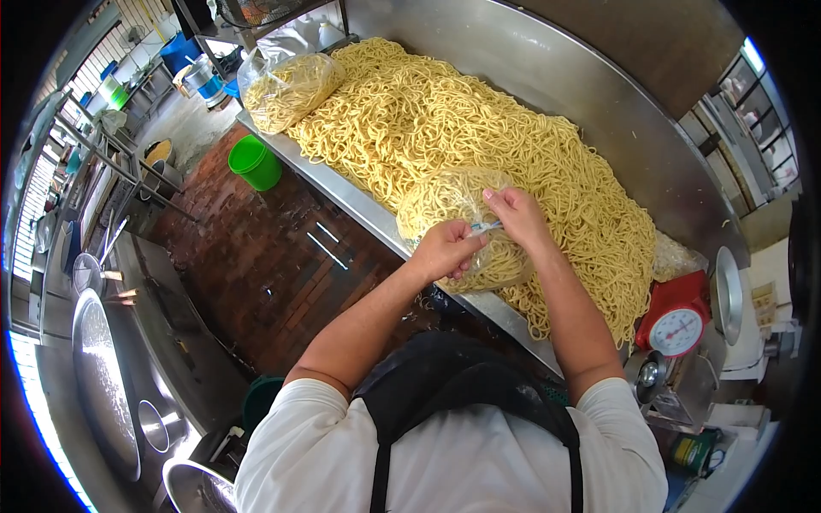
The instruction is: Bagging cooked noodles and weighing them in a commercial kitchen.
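A clear plastic bag full of yellow noodles [442,195] rests at the front rim of a long stainless steel trough [375,208]. Its gathered neck has a blue and white tie [485,226] around it. My left hand [451,247] grips the neck and tie from the left, fingers curled. On the right, my right hand [513,215] pinches the other side of the tie between thumb and fingers. Loose yellow noodles [462,128] lie in a large heap behind and around the bag. Another filled plastic bag [292,90] sits at the trough's far left end.
A red dial scale [677,320] stands at the trough's right end, beside a metal pan [727,295]. On the wet brick floor is a green bucket [255,163]. To the left are a large round metal vessel [106,385], a wire strainer [88,274] and metal racks.
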`<state>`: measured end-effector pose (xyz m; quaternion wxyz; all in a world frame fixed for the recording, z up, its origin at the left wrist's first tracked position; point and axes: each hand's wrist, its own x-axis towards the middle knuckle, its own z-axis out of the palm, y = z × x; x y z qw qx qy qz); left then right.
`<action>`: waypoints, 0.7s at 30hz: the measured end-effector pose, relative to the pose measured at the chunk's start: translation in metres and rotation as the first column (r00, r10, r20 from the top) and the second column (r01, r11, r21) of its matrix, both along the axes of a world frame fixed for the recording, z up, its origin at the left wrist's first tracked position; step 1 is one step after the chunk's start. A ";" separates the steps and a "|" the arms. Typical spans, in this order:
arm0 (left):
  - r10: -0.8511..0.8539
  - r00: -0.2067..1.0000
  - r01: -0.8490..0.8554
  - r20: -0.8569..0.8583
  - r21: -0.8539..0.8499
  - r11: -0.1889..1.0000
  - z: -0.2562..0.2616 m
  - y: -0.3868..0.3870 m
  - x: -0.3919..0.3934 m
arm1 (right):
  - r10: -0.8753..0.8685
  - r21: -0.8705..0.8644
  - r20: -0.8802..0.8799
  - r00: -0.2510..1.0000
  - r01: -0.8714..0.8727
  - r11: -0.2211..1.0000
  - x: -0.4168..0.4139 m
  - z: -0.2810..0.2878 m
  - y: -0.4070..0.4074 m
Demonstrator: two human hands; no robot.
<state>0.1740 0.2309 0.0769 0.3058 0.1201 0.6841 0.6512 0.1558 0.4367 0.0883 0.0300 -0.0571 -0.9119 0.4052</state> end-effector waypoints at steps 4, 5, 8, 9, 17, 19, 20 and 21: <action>0.012 0.999 -0.012 0.036 0.005 1.000 0.002 -0.009 0.005 | -0.025 0.024 -0.010 1.000 0.025 0.999 -0.003 -0.005 -0.004; -0.003 0.999 0.001 0.037 0.031 1.000 0.000 -0.010 0.007 | -0.042 0.027 -0.006 0.999 0.042 0.999 -0.002 -0.005 -0.003; -0.035 0.999 0.035 0.005 0.020 0.999 -0.003 -0.012 0.012 | -0.102 0.041 0.020 0.995 0.101 0.994 -0.009 -0.005 -0.002; -0.048 0.999 0.047 -0.026 -0.016 0.999 -0.003 -0.012 0.012 | -0.139 0.056 0.044 0.989 0.137 0.989 -0.012 -0.004 -0.002; 0.086 0.980 -0.135 0.177 0.282 0.950 -0.008 -0.064 0.029 | 0.077 0.009 -0.185 0.980 -0.077 0.997 0.029 -0.001 -0.012; 0.274 0.914 -0.335 0.299 0.179 0.925 -0.014 -0.099 0.042 | 0.214 0.104 -0.343 0.915 -0.189 0.976 0.045 0.009 -0.021; 0.329 0.891 -0.386 0.313 0.139 0.912 -0.023 -0.116 0.047 | 0.230 0.152 -0.311 0.922 -0.190 0.970 0.048 0.013 -0.024; 0.379 0.867 -0.430 0.322 0.103 0.897 -0.028 -0.129 0.053 | 0.241 0.204 -0.282 0.929 -0.188 0.961 0.049 0.015 -0.024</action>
